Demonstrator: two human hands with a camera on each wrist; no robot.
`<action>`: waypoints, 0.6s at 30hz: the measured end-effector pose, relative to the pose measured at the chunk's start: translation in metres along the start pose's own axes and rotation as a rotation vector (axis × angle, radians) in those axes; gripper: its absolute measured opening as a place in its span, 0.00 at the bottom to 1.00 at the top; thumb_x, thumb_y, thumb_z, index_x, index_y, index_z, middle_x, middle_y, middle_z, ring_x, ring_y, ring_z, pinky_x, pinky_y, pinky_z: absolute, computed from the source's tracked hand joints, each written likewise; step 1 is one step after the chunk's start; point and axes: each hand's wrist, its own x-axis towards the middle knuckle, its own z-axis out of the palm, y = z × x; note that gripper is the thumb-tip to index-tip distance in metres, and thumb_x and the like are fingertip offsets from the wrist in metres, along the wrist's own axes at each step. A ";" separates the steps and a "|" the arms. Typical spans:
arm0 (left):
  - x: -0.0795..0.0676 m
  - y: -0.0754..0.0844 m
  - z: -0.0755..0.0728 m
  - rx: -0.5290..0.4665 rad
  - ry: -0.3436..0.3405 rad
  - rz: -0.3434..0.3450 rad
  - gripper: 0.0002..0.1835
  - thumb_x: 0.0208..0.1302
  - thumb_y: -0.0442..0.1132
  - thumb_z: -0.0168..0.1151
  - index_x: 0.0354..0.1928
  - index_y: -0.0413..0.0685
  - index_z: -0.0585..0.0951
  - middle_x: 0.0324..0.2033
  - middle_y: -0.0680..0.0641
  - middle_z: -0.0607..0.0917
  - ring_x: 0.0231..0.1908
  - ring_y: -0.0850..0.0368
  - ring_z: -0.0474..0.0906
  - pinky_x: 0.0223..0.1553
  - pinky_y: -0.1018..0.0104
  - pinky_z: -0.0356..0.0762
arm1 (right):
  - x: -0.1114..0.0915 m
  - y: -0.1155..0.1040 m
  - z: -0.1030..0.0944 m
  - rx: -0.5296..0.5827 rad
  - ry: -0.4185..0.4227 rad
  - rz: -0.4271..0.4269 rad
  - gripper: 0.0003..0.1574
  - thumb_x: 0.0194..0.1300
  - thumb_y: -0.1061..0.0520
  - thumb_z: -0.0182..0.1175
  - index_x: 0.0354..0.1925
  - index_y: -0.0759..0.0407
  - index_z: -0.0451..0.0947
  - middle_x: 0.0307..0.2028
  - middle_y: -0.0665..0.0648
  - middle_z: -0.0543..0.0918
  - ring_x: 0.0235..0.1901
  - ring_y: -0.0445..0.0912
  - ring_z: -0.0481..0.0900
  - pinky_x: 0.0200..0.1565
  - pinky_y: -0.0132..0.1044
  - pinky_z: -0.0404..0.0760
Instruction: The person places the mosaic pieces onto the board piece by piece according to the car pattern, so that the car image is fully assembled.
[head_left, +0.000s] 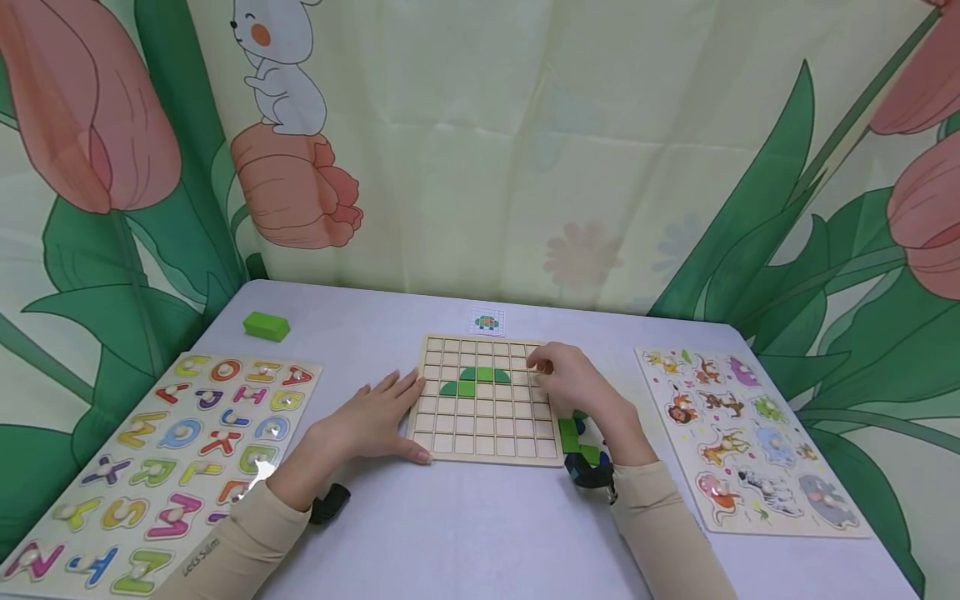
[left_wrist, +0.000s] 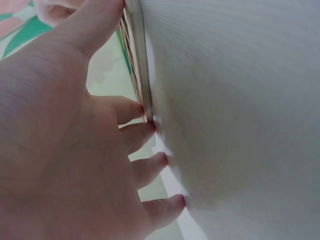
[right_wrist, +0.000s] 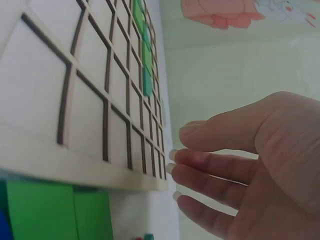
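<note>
A wooden grid board (head_left: pixel 480 425) lies on the table between the two hands. In its upper middle cells sit light green square tiles (head_left: pixel 466 389) and dark green tiles with a curved edge (head_left: pixel 502 377). The left hand (head_left: pixel 375 421) rests with spread fingers against the board's left edge; its thumb is at the near corner. Over the board's upper right side hovers the right hand (head_left: pixel 573 379), with fingers loosely bent. The right wrist view shows nothing between its thumb and fingers. Green blocks (right_wrist: pixel 40 210) lie along the board's right edge, partly hidden by the right wrist.
A small card with a coloured grid picture (head_left: pixel 487 321) lies behind the board. The back left holds a green block (head_left: pixel 266 326). A letter puzzle board (head_left: pixel 168 446) is on the left, an animal puzzle board (head_left: pixel 750 442) on the right. A printed curtain hangs behind.
</note>
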 end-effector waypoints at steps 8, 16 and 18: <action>-0.001 0.001 -0.001 -0.020 0.001 -0.001 0.64 0.46 0.72 0.70 0.79 0.48 0.52 0.79 0.47 0.50 0.79 0.40 0.43 0.73 0.31 0.48 | -0.008 0.025 -0.013 -0.007 -0.036 0.096 0.14 0.66 0.62 0.58 0.48 0.60 0.83 0.39 0.57 0.83 0.39 0.49 0.76 0.42 0.41 0.78; -0.001 0.001 -0.001 -0.011 0.002 -0.002 0.65 0.46 0.72 0.70 0.79 0.47 0.52 0.79 0.46 0.50 0.79 0.40 0.44 0.72 0.31 0.49 | -0.018 0.046 -0.028 0.018 -0.097 0.179 0.15 0.61 0.64 0.57 0.46 0.60 0.82 0.42 0.59 0.83 0.41 0.51 0.75 0.43 0.40 0.80; -0.001 0.001 -0.001 -0.004 0.000 -0.005 0.65 0.46 0.72 0.70 0.79 0.47 0.52 0.79 0.47 0.50 0.79 0.40 0.43 0.72 0.31 0.49 | -0.019 0.050 -0.031 0.030 -0.120 0.187 0.16 0.60 0.65 0.57 0.46 0.60 0.82 0.42 0.59 0.83 0.41 0.51 0.75 0.44 0.41 0.80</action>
